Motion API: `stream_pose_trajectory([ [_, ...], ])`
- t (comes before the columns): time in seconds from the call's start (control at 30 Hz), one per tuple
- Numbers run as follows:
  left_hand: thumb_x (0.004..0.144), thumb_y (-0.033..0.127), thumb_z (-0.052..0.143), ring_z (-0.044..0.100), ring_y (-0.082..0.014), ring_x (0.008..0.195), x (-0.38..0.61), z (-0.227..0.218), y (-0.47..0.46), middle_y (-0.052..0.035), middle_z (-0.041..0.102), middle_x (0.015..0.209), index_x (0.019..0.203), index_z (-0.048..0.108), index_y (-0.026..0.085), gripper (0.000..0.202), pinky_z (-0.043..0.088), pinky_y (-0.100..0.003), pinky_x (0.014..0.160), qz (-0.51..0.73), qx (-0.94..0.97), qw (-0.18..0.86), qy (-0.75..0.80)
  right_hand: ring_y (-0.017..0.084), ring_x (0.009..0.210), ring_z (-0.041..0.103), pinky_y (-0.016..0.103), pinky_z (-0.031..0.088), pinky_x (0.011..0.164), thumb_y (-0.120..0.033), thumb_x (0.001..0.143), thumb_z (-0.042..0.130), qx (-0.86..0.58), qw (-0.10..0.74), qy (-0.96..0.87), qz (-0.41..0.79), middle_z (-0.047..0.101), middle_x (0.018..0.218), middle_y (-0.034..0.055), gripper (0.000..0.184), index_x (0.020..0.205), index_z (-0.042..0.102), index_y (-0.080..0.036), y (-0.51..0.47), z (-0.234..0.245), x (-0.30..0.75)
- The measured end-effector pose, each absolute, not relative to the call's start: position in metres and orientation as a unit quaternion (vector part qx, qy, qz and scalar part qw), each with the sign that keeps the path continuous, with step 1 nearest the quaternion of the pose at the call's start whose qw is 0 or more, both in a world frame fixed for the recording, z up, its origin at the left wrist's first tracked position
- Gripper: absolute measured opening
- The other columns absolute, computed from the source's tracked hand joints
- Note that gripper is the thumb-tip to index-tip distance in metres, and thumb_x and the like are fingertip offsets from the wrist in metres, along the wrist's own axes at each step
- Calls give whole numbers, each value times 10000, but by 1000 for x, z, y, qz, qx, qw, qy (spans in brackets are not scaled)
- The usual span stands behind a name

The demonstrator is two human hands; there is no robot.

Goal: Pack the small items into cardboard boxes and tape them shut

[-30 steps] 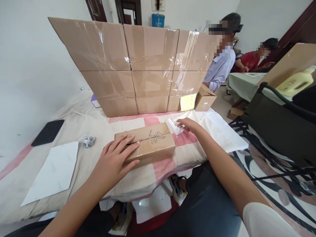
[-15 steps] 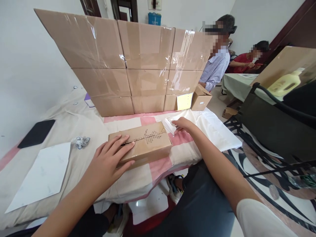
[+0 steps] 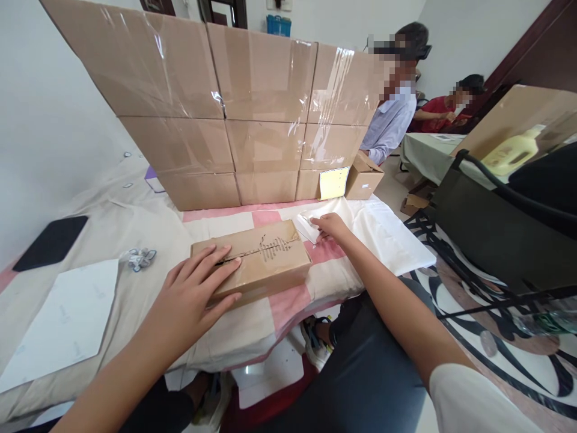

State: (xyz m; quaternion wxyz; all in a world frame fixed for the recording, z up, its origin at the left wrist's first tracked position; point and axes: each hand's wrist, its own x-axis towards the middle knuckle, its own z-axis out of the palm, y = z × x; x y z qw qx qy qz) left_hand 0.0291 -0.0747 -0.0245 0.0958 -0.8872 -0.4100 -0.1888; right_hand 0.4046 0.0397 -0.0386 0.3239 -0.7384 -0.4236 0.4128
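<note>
A long cardboard box (image 3: 256, 255) lies on the checked cloth in front of me, its top split along the seam, with dark printed marks near the right end. My left hand (image 3: 201, 282) rests on the box's left part, fingers spread over the top and thumb along the near side. Beyond the right end of the box, my right hand (image 3: 328, 227) is closed, thumb and fingers pinching a thin white piece (image 3: 308, 230) that looks like paper or plastic. The curled fingers hide part of that piece.
Taped cartons (image 3: 261, 144) form a wall behind the box. A yellow card (image 3: 333, 183) leans by a small carton (image 3: 364, 176). At left lie a white sheet (image 3: 63, 319), a black tablet-like slab (image 3: 50, 242) and a crumpled scrunchie-like item (image 3: 141, 259). Two people work beyond.
The view has shifted slightly, so everything sits a little further left and higher. Both hands keep nearly the same places relative to the box and the white piece.
</note>
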Motion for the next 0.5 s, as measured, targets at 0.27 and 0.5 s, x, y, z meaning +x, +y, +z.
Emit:
stream_pose_trajectory([
  [0.27,1027,559,410,458,-345,1420,31,-24,-73,-70,503,1557,1415,509,280,488,441,-517,1024,-191,-890,103,-400,178,431,635,252,389,410,-339,870,730,-734,346,-440,386,447,432,-38,499,578,336,-248,41,-52,409],
  [0.5,1025,561,410,463,-346,1419,32,-25,-72,-61,505,1557,1404,525,278,487,443,-515,1018,-196,-889,102,-402,152,474,642,212,343,433,-273,866,707,-741,332,-469,348,336,413,-73,549,580,239,-240,35,-49,408],
])
